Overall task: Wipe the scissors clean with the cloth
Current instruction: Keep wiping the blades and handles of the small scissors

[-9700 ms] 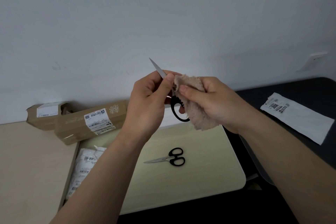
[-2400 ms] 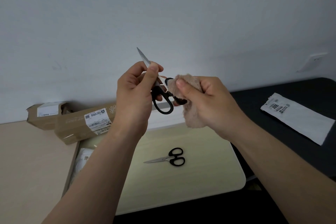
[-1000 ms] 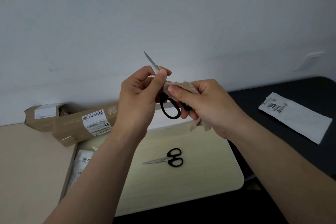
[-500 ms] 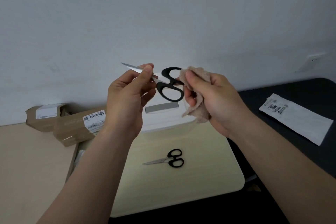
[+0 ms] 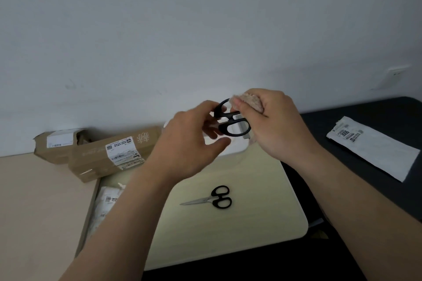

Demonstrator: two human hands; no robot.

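Note:
I hold a pair of black-handled scissors (image 5: 229, 122) in the air before the wall. Only the handle loops show; the blades are hidden behind my left hand (image 5: 189, 141), whose fingers curl around them just left of the handles. My right hand (image 5: 271, 125) grips a bunched beige cloth (image 5: 251, 100) and presses it against the upper handle loop. A second, smaller pair of black-handled scissors (image 5: 211, 199) lies flat on the pale yellow lap table (image 5: 262, 201), blades pointing left.
Two brown cardboard parcels (image 5: 109, 155) lie against the wall at left, and a white packet (image 5: 107, 205) sits below them. A white mailer bag (image 5: 374, 146) lies on the dark surface at right. A white box (image 5: 230, 146) stands behind my hands.
My left hand has slid right along the scissors, so the blade tip that stuck out to the left is now hidden. The cloth hand has moved onto the upper handle loop.

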